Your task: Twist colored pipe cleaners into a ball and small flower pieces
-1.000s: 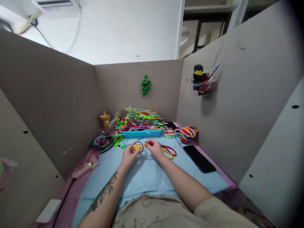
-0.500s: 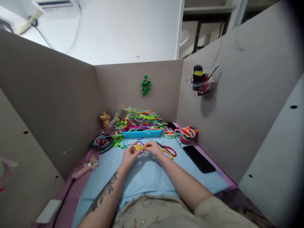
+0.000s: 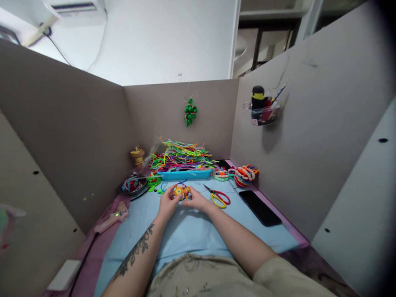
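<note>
Both of my hands meet over the light blue mat [image 3: 192, 231], pinching a small yellow and orange pipe-cleaner flower [image 3: 180, 191]. My left hand [image 3: 167, 202] grips its left side with closed fingers. My right hand [image 3: 195, 201] closes on its right side, fingers pressed against an orange strand. A blue pipe cleaner loops under the piece. Red and yellow scissors [image 3: 218, 196] lie just right of my right hand.
A blue tray [image 3: 184, 174] heaped with coloured pipe cleaners [image 3: 179, 156] stands behind my hands. A round dish [image 3: 133, 185] sits at the left, finished pieces [image 3: 244, 173] at the right, a black phone [image 3: 259, 207] by the right wall, and a glue gun [image 3: 111, 219] at the left edge.
My right hand has moved left, closer to my left hand, and now closes on the flower itself instead of pulling an orange strand out to the right.
</note>
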`<state>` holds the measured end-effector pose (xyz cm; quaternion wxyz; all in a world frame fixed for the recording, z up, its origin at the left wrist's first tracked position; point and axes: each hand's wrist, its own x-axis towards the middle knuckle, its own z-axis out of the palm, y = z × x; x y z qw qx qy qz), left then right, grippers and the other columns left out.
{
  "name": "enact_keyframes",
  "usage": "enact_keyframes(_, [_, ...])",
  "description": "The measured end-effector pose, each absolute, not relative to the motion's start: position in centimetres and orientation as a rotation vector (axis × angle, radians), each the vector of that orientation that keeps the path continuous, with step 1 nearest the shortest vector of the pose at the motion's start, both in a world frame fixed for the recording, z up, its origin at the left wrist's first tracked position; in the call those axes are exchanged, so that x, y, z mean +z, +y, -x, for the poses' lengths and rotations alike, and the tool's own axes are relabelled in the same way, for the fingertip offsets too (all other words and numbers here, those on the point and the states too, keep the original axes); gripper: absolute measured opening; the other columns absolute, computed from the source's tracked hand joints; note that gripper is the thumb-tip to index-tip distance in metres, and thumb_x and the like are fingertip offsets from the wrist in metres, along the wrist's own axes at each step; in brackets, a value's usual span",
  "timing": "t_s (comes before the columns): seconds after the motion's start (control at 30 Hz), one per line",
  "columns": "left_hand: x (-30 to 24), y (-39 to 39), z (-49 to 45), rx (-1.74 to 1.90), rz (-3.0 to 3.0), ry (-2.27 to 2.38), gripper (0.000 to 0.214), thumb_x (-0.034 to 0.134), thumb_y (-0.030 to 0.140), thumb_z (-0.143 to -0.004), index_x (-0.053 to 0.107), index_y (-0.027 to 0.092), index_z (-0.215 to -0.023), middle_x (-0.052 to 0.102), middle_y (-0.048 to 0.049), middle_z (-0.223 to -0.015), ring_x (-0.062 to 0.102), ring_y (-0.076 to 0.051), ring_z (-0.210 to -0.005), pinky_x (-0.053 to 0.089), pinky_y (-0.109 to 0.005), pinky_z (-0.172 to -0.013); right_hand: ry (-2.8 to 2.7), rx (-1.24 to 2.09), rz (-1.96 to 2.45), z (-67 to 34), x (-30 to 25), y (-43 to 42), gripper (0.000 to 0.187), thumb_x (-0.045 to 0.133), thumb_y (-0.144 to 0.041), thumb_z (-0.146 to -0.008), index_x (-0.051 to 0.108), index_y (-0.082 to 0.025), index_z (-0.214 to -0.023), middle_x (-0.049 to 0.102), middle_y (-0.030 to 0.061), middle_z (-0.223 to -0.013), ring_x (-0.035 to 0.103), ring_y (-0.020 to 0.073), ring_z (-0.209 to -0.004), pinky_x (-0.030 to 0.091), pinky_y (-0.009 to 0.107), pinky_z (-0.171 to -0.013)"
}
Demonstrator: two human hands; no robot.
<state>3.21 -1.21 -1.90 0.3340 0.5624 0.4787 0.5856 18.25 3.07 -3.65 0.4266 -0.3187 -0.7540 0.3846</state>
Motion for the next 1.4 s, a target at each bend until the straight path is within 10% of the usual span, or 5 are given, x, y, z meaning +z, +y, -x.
enact_keyframes(0.47, [-2.0, -0.9, -3.3, 1.523, -1.310, 1.169, 0.064, 0.071, 0.032, -0.060, 0.048, 0.011, -0.116, 0.066, -0.0059, -0.076, 0.062, -0.015, -0.063, 0.049, -0.026, -0.059, -1.727, 0.702, 0.842, -18.4, -2.5, 2.8, 0.014, 0.057, -0.032, -0.070, 0.057, -0.018, -0.072, 0.057, -0.0009, -0.069, 0.051, 0.0129, -0.067, 0.041, 0.025, -0.065])
enact_keyframes(1.4, [-1.8, -1.1, -3.1, 1.610, -1.323, 1.205, 0.064, 0.067, 0.035, -0.063, 0.047, 0.013, -0.119, 0.063, -0.0019, -0.069, 0.058, -0.012, -0.057, 0.044, -0.021, -0.053, -1.716, 0.584, 1.080, -17.0, -4.3, 3.2, 0.015, 0.053, -0.034, -0.070, 0.052, -0.019, -0.067, 0.054, -0.0022, -0.060, 0.047, 0.0120, -0.057, 0.034, 0.021, -0.052])
